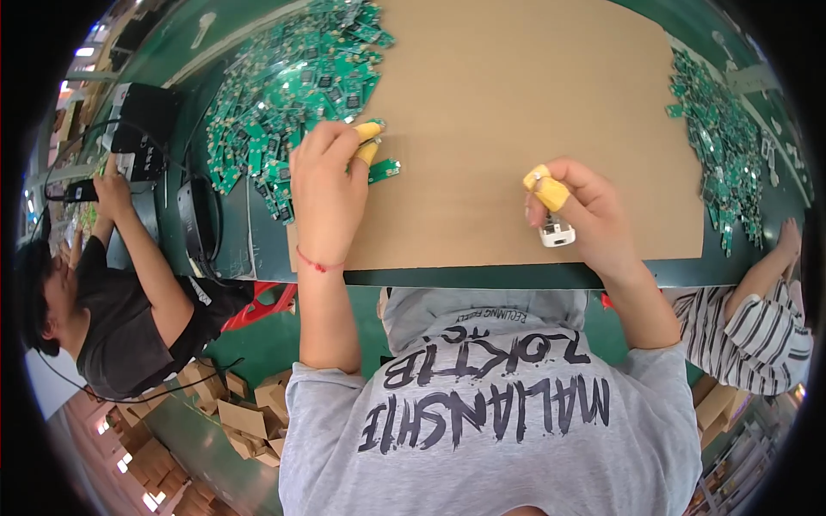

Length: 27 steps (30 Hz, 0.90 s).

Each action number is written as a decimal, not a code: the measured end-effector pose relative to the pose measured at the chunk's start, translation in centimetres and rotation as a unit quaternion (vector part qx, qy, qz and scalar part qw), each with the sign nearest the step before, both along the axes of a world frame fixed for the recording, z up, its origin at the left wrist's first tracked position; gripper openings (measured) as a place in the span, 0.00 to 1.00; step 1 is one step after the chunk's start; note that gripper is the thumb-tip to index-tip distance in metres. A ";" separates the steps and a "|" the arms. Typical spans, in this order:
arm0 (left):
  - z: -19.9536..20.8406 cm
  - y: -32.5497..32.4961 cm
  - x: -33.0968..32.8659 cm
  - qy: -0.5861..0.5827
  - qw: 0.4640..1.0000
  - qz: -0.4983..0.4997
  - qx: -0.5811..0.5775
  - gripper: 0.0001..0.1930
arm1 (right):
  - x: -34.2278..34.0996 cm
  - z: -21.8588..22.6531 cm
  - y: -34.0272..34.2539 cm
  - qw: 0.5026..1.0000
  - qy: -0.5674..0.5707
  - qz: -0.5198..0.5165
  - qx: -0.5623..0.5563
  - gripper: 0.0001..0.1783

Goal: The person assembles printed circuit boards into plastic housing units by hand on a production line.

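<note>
My left hand (331,185), with yellow finger covers on thumb and forefinger, is closed in a pinch at the edge of a heap of small green circuit boards (310,82). A bit of green board shows at its fingertips, mostly hidden by the fingers. Just beside the thumb, one loose circuit board (385,170) lies on the cardboard sheet (516,95). Over the sheet's right half, my right hand (585,206), also with yellow finger covers, grips a small white plug-like device (557,232) with a rectangular opening at its end.
A second heap of green circuit boards (718,155) lies along the right side of the green table. Black boxes with cables (142,129) and a black power strip (198,215) stand at the left. Co-workers sit at both sides; cardboard boxes (245,417) lie on the floor.
</note>
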<state>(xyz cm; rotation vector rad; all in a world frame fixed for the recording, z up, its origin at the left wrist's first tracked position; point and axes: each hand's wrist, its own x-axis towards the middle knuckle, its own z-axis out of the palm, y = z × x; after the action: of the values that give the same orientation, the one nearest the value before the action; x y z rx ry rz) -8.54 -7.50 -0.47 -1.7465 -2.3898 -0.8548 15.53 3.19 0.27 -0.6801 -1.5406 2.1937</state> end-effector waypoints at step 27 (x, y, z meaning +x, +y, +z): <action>2.3 0.9 10.2 -0.276 0.946 -0.119 0.122 0.15 | -0.8 2.3 -1.5 0.997 0.040 -0.010 -0.071 0.09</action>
<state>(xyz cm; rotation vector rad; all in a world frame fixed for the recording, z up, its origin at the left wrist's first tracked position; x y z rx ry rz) 1.69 -6.59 1.83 -1.9067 -2.2283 -1.7995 14.74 1.65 2.61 -0.6390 -1.3424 2.3025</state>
